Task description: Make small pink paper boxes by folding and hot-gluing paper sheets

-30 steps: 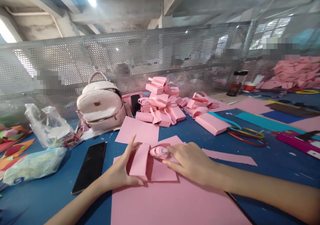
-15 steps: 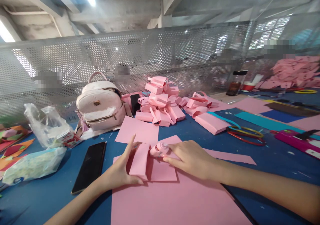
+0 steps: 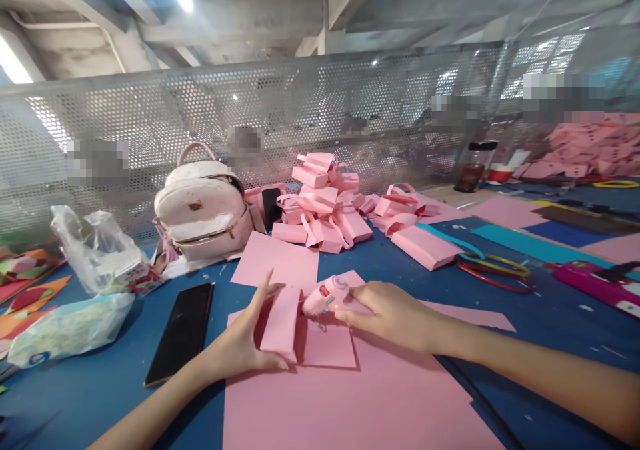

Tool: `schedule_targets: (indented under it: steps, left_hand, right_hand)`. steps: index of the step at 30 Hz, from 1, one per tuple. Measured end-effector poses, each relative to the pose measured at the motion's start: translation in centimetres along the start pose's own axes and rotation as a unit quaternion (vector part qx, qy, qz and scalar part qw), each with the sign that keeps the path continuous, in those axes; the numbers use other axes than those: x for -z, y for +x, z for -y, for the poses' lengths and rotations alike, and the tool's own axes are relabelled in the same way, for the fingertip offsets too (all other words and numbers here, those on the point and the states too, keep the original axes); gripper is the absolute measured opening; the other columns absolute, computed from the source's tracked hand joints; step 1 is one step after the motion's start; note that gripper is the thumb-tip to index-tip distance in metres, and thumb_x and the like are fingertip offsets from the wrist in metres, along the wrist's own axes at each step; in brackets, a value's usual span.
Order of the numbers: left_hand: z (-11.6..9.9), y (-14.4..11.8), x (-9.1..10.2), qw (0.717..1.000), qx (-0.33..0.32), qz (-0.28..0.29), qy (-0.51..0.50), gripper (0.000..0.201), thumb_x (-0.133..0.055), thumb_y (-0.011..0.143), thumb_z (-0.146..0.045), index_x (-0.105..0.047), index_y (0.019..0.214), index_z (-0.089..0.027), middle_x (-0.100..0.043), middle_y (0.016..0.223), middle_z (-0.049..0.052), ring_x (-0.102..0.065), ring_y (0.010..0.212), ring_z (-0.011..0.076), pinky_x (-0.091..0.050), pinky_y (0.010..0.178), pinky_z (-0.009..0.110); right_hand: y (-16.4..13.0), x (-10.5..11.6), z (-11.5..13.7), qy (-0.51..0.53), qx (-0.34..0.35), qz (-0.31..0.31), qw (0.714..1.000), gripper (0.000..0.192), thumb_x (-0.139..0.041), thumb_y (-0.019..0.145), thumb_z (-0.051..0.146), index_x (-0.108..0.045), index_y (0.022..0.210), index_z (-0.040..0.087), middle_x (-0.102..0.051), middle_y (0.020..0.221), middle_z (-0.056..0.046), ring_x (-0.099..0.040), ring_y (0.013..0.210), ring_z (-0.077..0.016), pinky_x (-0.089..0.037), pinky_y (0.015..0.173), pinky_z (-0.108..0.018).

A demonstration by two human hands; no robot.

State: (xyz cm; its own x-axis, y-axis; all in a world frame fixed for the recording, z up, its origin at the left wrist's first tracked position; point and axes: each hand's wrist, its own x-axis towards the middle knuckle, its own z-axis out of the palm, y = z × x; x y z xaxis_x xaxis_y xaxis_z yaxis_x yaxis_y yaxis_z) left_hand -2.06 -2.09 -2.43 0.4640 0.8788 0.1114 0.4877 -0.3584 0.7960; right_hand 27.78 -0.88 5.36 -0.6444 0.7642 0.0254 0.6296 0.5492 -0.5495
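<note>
My left hand [image 3: 240, 343] grips a partly folded pink paper box [image 3: 281, 323] from its left side, thumb at the near end and index finger pointing up. Some of its fingers are hidden behind the box. A flat pink flap [image 3: 330, 347] extends from the box to the right. In my right hand [image 3: 390, 313] is a small pink glue gun [image 3: 327, 297], its nozzle close to the box's right side. I cannot tell whether the nozzle touches the paper. Under both lies a large pink sheet [image 3: 350, 407].
Beyond the hands stand a pile of pink paper bags [image 3: 325, 203] and a pale backpack [image 3: 203, 207]. A black phone [image 3: 180, 333] and a plastic bag [image 3: 70, 330] lie to the left. A black cord [image 3: 483, 400] runs beneath my right forearm. At right is a magenta tool [image 3: 595, 287].
My right hand has turned the glue gun slightly, showing more of its side, and shifted a little to the right. My left hand stays in place on the box.
</note>
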Motion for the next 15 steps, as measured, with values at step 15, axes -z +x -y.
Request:
schedule_targets:
  steps: [15]
  left_hand:
    - [0.26, -0.16, -0.3, 1.0, -0.007, -0.006, -0.001, 0.147, -0.093, 0.063, -0.045, 0.02, 0.156, -0.036, -0.028, 0.163, 0.015, -0.028, 0.15, 0.0358, -0.024, 0.122, 0.054]
  right_hand:
    - [-0.85, -0.37, 0.08, 0.014, 0.004, 0.009, 1.0, 0.033, -0.046, 0.098, 0.037, -0.073, 0.116, 0.031, -0.076, 0.114, -0.001, -0.07, 0.103, -0.0269, -0.048, 0.089, -0.032]
